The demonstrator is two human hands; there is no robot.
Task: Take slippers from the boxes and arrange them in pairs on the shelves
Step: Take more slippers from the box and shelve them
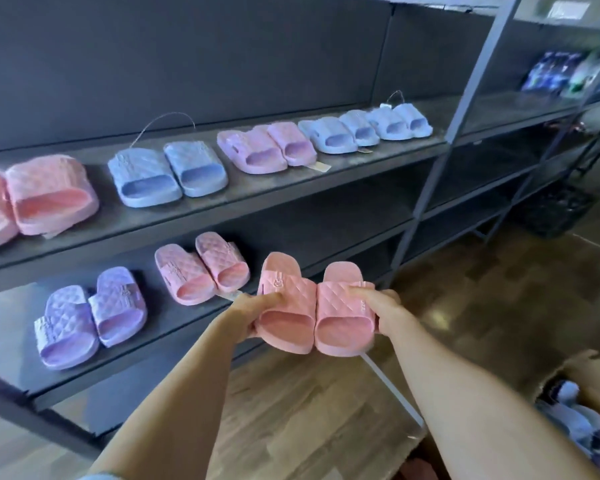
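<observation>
Seven pairs sit shelved, by my count: five along the upper shelf, and a lilac pair and a shelved pink pair on the lower shelf. The held pink pair hangs at that shelf's front edge, at 4 o'clock from the shelved pink one. The left hand and right hand each clasp a slipper by its strap. It looks ready to set down. The cardboard box at 4 o'clock holds more slippers, so work remains.

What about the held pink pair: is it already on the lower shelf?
No, the left hand and right hand hold the pink pair up before the lower shelf.
</observation>
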